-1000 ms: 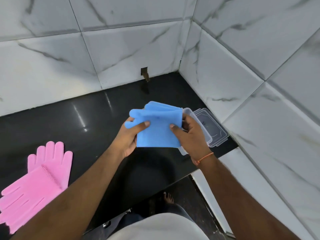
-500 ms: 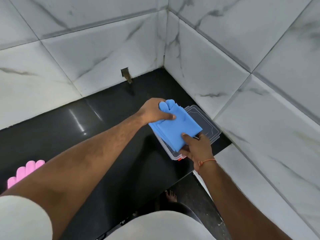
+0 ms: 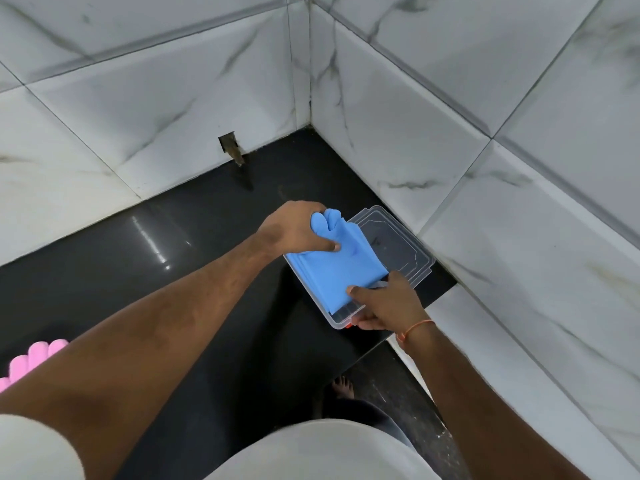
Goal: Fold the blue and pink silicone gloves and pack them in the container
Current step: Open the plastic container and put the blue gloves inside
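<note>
The folded blue gloves (image 3: 341,270) lie across the open clear plastic container (image 3: 337,322) on the black counter, near the tiled corner. My left hand (image 3: 294,228) grips their finger end at the far side. My right hand (image 3: 382,301) holds the container's near corner, with its thumb pressing on the gloves' near edge. The container's clear lid (image 3: 398,244) lies flat just beyond it, against the right wall. At the far left edge, only the fingertips of the pink gloves (image 3: 33,358) show behind my left forearm.
The black counter (image 3: 173,258) ends at a front edge just right of the container, with dark floor and a bare foot (image 3: 343,386) below. White marble-tiled walls close off the back and right. A small notch (image 3: 230,147) sits in the back wall.
The blue gloves have gone from in front of me, held up in both hands, down onto the container. My right hand has shifted to the container's corner. The view has swung right, hiding most of the pink gloves.
</note>
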The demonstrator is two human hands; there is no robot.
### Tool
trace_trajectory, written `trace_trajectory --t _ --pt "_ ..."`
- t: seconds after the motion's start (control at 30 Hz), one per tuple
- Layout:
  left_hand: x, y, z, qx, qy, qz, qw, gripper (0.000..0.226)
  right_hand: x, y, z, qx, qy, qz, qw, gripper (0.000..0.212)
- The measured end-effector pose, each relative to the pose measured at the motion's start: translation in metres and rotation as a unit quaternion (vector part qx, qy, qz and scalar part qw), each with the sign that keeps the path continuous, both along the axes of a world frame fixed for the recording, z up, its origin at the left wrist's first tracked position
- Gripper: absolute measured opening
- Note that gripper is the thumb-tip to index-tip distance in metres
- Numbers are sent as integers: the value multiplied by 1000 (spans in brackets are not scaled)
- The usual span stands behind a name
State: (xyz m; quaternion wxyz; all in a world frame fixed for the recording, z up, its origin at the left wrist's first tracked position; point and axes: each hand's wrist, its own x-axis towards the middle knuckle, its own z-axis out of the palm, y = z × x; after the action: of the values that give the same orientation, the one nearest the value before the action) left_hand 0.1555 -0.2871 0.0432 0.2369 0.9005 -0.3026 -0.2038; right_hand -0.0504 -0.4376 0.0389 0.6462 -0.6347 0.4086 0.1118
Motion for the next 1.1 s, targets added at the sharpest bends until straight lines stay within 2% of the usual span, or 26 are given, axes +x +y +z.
trace_trajectory --t 0.07,0.13,0.2,0.27,0.33,0.4,0.5,0.6,0.73,0.93,1.1 --pt "-1 2 3 31 -58 -14 998 78 -4 -9 4 -128 39 78 988 49" --pt "-3 5 7 38 -119 -17 992 101 -8 -18 8 -340 70 171 922 49" --pt "-4 9 13 6 -180 -56 982 94 -11 -21 10 -465 36 206 860 47" --pt "-3 13 19 -34 -217 -150 964 68 -8 -18 14 -507 -51 217 833 41" --pt "-4 12 23 -44 -220 -248 942 48 -1 -14 16 -536 -130 234 801 37" --pt "-5 6 23 -23 -196 -300 933 43 8 -10 14 -547 -157 274 775 38" --pt "-5 0 17 31 -152 -310 938 47 23 -2 5 -525 -117 341 771 48" --pt "-4 -4 8 86 -152 -317 932 49 32 1 -5 -525 -73 388 754 55" --pt "-6 -12 1 138 -154 -319 925 48 41 4 -15 -547 -39 417 725 62" --pt "-15 -32 -11 223 -125 -320 912 41 54 14 -30 -527 10 450 721 68" --pt "-8 -38 -20 237 -92 -326 910 39 66 16 -32 -523 37 470 710 65"
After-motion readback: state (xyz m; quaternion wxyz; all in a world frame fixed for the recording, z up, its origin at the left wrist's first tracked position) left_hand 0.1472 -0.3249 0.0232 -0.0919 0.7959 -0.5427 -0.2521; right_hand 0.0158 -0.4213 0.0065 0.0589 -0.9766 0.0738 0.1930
